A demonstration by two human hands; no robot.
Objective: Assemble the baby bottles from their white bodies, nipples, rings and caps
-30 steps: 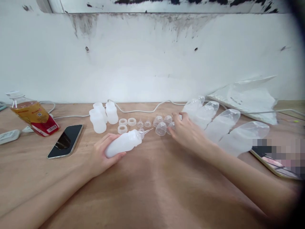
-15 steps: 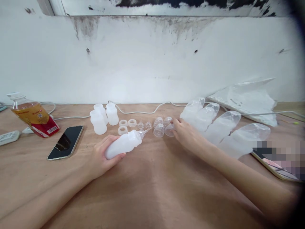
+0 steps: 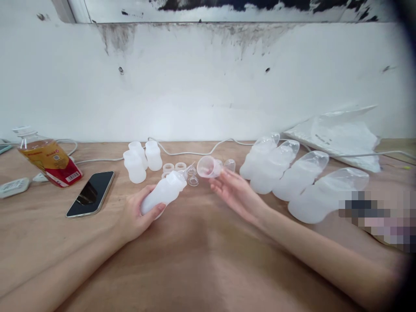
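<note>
My left hand [image 3: 139,212] is wrapped round a white translucent squeeze bottle [image 3: 164,193], tilted with its clear pointed tip [image 3: 189,170] up to the right. In my right hand [image 3: 238,193] a clear dome-shaped cap [image 3: 208,167] is pinched, its round opening facing the bottle tip; the two are apart. Behind the cap, other clear caps [image 3: 230,165] stand on the table, partly hidden. White rings [image 3: 180,166] and clear nozzle pieces [image 3: 193,180] lie just beyond the bottle, some covered by it.
White bottles without caps [image 3: 134,167] stand at the back left. Several capped bottles [image 3: 308,203] form a row at the right, near a plastic bag [image 3: 338,134]. A phone [image 3: 91,194] and a drink bottle [image 3: 52,160] are at the left. A cable [image 3: 195,153] runs along the wall.
My right hand has lifted a clear cap off the table and brought it left, turning its opening toward the bottle. My left hand has drawn the bottle slightly left.
</note>
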